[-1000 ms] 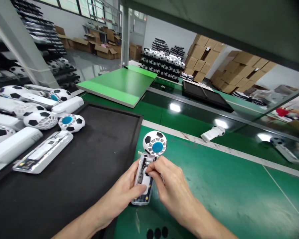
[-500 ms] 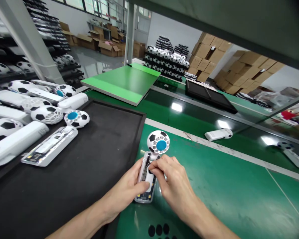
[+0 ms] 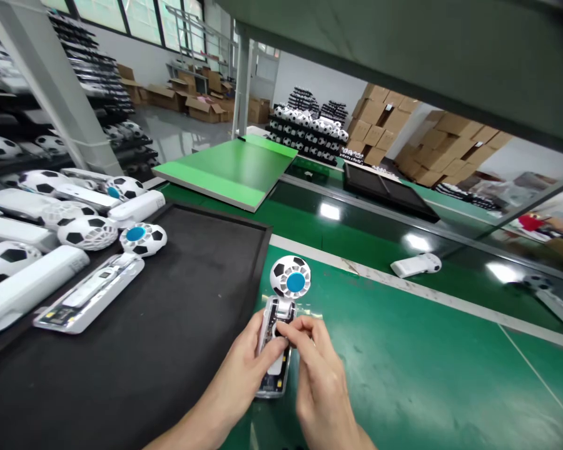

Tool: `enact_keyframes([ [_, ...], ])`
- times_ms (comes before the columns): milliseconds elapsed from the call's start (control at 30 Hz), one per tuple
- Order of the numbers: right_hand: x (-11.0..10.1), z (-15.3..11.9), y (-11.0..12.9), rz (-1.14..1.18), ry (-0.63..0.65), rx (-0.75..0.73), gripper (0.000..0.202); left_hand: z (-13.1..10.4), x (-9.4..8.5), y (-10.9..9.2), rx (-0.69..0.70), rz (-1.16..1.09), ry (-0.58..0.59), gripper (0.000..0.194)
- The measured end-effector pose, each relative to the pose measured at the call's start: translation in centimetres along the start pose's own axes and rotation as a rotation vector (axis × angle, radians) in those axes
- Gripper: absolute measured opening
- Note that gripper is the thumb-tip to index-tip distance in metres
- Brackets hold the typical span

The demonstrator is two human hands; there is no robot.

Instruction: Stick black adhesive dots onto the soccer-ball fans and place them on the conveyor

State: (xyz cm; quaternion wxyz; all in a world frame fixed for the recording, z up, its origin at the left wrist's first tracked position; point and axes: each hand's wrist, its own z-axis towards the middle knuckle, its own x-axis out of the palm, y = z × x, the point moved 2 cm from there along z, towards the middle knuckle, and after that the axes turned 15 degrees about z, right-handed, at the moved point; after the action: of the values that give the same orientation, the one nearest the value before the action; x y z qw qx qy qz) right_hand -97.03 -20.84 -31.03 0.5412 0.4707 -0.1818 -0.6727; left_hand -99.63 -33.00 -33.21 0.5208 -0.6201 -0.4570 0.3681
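My left hand (image 3: 246, 369) is closed around the handle of a handheld fan (image 3: 273, 381), its thumb lying across the front. The fan's head is a white and black football pattern with a blue centre, pointing away from me. Through the clear handle a circuit board and a white block show. My right hand (image 3: 321, 369) is bent over the upper handle, thumb and forefinger pinched at a small black round pad (image 3: 276, 331) against its face. Fingers partly cover the pad, so how firmly it sits there cannot be told.
On the left, a black tray (image 3: 192, 269) carries several football-pattern fans, the nearest fan (image 3: 94, 290) with its board showing. Beyond the green worktop (image 3: 426, 350), another fan (image 3: 415, 265) lies on a dark green strip. A green board (image 3: 229, 172) stands behind; a grey beam (image 3: 403, 56) crosses overhead.
My right hand has turned and shifted lower and slightly left over the handle. My left thumb has slid up toward the black pad. The view has tilted up, dropping the scene lower.
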Motion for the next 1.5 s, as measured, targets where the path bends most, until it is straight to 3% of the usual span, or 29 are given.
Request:
enact_keyframes([
  [200, 0.8, -1.0, -0.1, 0.071, -0.13, 0.084, 0.05, -0.3, 0.1, -0.6, 0.014, 0.048, -0.022, 0.042],
  [567, 1.2, -2.6, -0.2, 0.11, -0.221, 0.141, 0.046, -0.6, 0.6, -0.3, -0.074, -0.136, 0.011, 0.039],
  [667, 0.5, -2.9, -0.5, 0.271, -0.279, 0.256, 0.041, -0.6, 0.7, -0.8, -0.131, -0.129, 0.011, 0.038],
  [767, -0.4, -2.2, -1.5, 0.511, -0.379, 0.492, 0.037, -0.7, 1.1, -0.9, -0.177, -0.133, 0.025, 0.041],
  [867, -0.9, -0.6, -2.1, 0.762, -0.32, 0.631, 0.042, -0.8, 1.6, -0.6, -0.194, -0.127, 0.031, 0.049],
  [1033, -1.0, 1.5, -1.8, 0.938, -0.235, 0.686, 0.037, -1.0, 1.8, 0.8, -0.303, -0.134, -0.057, 0.062],
  [1233, -1.2, 1.6, -1.2, 1.008, -0.262, 0.706, 0.039, -0.7, 2.8, -0.2, -0.019, -0.241, 0.093, 0.06],
  [1500, -1.2, 1.1, -1.7, 0.825, -0.271, 0.544, 0.049, -0.7, 3.0, -0.4, 0.044, -0.059, 0.107, 0.06],
])
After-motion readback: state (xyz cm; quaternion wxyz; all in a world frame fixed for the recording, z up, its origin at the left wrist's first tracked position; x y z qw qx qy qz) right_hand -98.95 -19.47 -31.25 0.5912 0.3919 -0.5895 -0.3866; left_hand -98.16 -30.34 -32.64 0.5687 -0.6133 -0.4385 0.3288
